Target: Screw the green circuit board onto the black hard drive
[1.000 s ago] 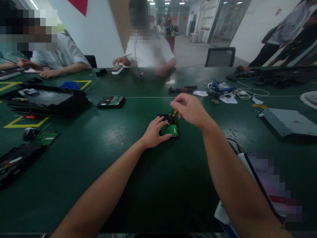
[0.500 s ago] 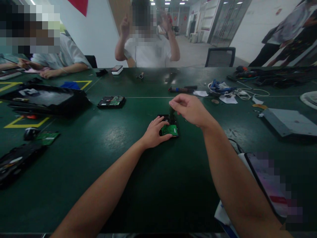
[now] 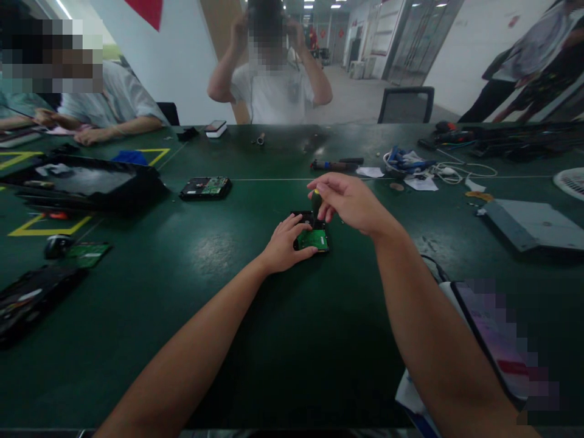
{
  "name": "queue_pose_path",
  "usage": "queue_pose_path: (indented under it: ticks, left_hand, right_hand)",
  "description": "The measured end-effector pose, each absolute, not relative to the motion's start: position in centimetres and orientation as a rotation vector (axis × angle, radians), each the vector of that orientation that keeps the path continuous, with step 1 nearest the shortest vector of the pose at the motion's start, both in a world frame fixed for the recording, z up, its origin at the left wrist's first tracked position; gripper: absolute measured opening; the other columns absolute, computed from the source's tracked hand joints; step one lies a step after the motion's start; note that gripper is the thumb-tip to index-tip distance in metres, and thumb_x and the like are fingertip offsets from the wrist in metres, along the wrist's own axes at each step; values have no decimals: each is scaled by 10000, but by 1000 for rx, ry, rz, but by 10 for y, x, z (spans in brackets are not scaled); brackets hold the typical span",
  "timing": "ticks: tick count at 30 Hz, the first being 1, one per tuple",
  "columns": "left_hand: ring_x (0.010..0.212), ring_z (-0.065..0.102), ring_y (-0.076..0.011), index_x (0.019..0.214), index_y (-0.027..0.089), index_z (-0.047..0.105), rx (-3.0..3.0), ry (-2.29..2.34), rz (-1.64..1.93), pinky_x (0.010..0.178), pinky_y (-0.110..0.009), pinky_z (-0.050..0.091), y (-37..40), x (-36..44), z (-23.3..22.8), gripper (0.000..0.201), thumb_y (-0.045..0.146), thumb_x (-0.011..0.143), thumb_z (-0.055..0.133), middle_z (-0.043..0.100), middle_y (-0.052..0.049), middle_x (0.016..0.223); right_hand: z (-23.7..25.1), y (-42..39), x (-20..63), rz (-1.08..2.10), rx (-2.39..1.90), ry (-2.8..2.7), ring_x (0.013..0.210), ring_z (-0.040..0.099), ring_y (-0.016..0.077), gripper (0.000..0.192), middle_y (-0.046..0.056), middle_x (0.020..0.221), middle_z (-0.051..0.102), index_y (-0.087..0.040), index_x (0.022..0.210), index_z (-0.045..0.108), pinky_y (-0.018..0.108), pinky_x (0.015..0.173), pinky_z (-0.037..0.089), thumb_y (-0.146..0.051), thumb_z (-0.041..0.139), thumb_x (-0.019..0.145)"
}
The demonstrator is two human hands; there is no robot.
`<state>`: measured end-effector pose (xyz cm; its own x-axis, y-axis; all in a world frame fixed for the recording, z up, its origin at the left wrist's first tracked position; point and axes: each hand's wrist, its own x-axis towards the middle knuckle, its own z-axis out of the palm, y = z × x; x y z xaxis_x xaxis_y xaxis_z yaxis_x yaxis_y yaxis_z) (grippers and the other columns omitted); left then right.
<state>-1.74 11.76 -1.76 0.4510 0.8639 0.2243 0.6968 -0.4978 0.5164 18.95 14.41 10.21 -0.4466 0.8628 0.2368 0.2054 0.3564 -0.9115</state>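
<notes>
A black hard drive (image 3: 303, 216) with a green circuit board (image 3: 314, 239) facing up lies on the dark green table (image 3: 255, 316) in front of me. My left hand (image 3: 283, 244) rests on its left side, fingers pressing on the board. My right hand (image 3: 350, 202) hovers just above the drive and grips the dark handle of a screwdriver (image 3: 316, 204), which stands nearly upright with its tip down on the drive.
A second hard drive (image 3: 205, 187) lies farther left, beside a black tray (image 3: 77, 182). Tools, cables and paper scraps (image 3: 410, 164) sit at the back right, a grey metal case (image 3: 533, 224) at right. Other people sit across the table.
My right hand has shifted its fingers around the screwdriver handle, staying above the drive. My left hand has not moved. The person opposite lifted both hands from the table to head height.
</notes>
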Motion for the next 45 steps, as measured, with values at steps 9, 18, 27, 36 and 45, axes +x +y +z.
queue_pose_path:
  ticks: [9,18,27,36,45]
  left_hand:
    - [1604,196,-347,1395,263,567,2327,1336,622,1279,-598,225,116,-18,-14,592,574,904,682,341,-113,1684]
    - [1597,220,-351,1388,256,576,2349,1327,649,1281,-587,234,116,-17,-15,591,546,891,709,361,-115,1674]
    - [1594,228,-351,1374,256,582,2345,1332,659,1276,-590,246,117,-17,-15,579,548,890,708,367,-118,1670]
    - [1594,226,-353,1378,270,580,2346,1321,672,1273,-600,244,119,-18,-18,588,561,883,708,369,-108,1670]
    - [1596,223,-350,1394,256,570,2353,1324,654,1277,-588,238,118,-17,-17,610,566,886,702,373,-121,1666]
  right_hand:
    - [99,146,191,815,-1142,-1840,695,615,163,282,61,835,708,-193,894,657,292,583,466,-466,724,903]
    - [102,141,186,1030,-1024,-1850,561,585,95,227,68,1058,737,-212,1033,649,267,492,435,-412,540,1034]
    - [100,145,190,863,-1062,-1903,645,580,139,269,50,858,698,-195,1009,700,298,588,458,-451,621,989]
    - [101,142,186,906,-1108,-1842,527,578,100,187,44,874,722,-198,926,642,264,485,422,-374,614,982]
    - [102,141,187,1128,-999,-1850,568,627,146,241,9,673,647,-207,1091,632,279,545,498,-404,495,1062]
